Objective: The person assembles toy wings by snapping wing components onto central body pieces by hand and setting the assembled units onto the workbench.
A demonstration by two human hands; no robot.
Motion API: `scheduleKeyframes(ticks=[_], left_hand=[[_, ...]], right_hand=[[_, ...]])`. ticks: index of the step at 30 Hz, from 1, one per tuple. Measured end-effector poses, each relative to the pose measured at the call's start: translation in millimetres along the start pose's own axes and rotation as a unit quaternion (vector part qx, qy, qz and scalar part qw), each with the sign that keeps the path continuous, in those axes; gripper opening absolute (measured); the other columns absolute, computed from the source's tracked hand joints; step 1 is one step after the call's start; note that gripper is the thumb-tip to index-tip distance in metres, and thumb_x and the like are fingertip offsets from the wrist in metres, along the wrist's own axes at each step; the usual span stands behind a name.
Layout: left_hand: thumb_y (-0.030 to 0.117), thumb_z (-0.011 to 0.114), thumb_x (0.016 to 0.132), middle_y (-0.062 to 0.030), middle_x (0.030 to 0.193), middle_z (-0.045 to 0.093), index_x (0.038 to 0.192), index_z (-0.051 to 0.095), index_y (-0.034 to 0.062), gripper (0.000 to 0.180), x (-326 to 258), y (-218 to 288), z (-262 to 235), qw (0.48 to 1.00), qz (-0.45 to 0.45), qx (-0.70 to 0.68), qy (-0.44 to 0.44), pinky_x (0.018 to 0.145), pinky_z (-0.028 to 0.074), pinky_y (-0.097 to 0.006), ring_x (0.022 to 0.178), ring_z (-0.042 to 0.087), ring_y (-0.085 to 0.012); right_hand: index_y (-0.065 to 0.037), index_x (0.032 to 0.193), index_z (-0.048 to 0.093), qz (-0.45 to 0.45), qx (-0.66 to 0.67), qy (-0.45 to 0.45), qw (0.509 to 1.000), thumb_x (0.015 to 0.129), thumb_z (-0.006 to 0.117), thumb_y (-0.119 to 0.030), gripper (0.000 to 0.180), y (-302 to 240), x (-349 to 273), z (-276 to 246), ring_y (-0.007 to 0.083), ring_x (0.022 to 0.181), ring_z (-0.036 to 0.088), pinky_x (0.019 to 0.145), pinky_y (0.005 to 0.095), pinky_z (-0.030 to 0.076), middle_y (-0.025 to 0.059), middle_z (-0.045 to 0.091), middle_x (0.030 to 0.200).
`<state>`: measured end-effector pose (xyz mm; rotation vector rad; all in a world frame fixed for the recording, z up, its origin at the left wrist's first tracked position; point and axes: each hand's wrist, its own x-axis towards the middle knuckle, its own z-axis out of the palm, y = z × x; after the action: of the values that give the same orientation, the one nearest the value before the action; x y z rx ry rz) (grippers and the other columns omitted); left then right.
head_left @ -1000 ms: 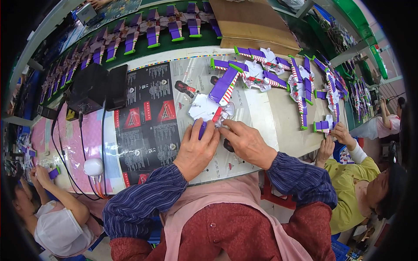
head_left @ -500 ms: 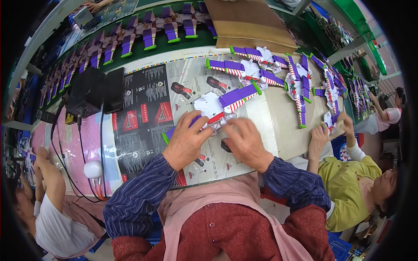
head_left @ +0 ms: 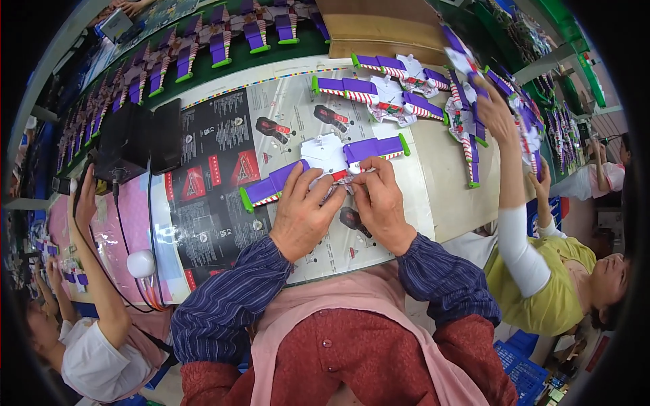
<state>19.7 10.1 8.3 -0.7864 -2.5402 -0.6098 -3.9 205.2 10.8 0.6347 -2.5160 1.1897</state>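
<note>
Two hands are working at the near edge of the table (head_left: pixel 447 203): the left hand (head_left: pixel 305 216) and the right hand (head_left: pixel 380 203) are both pinching the middle of a white toy with purple wings (head_left: pixel 325 162), fingers closed on it, though the exact contact point is hidden. The toy is lying flat on a printed sheet (head_left: pixel 223 169). Further back, more winged toys (head_left: pixel 379 95) are resting, and a co-worker's arm (head_left: pixel 514 210) is reaching toward them.

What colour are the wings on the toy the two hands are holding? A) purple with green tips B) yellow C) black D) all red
A: the winged toy under the left hand and right hand has purple wings ending in green tips.
</note>
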Motion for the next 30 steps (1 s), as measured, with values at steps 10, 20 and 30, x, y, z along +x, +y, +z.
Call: scheduleKeyframes(ticks=[10,20,30], left_hand=[[0.012,0.066,0.086,-0.0068,0.117,0.061,0.122,0.074,0.0085,0.037,3.7,3.5,4.9,0.999,0.007,0.034,-0.015,0.116,0.039,-0.057,0.117,0.055,-0.0301],[0.012,0.064,0.087,-0.0077,0.113,0.059,0.124,0.071,0.006,0.038,7.6,13.8,3.5,0.998,-0.005,0.061,-0.033,0.116,0.037,-0.059,0.112,0.055,-0.0284],[0.009,0.062,0.087,-0.0092,0.11,0.06,0.127,0.071,0.0049,0.04,13.3,26.6,-0.5,0.993,-0.008,0.097,-0.061,0.115,0.038,-0.058,0.107,0.056,-0.0293]], right_hand=[[0.006,0.097,0.063,0.014,-0.019,-0.016,1.0,0.086,0.069,0.008,0.013,0.5,9.3,-4.6,0.0344,0.087,0.069,0.072,0.0426,0.056,0.0201,0.058,0.123],[0.004,0.097,0.061,-0.005,-0.019,-0.013,1.0,0.086,0.071,0.006,0.015,13.4,13.7,-4.2,0.0308,0.078,0.069,0.065,0.0388,0.057,0.0185,0.057,0.123],[-0.003,0.106,0.065,-0.011,-0.073,0.004,0.997,0.09,0.071,0.002,0.018,15.2,9.7,-14.8,0.0329,0.075,0.069,0.065,0.0412,0.057,0.0138,0.065,0.099]])
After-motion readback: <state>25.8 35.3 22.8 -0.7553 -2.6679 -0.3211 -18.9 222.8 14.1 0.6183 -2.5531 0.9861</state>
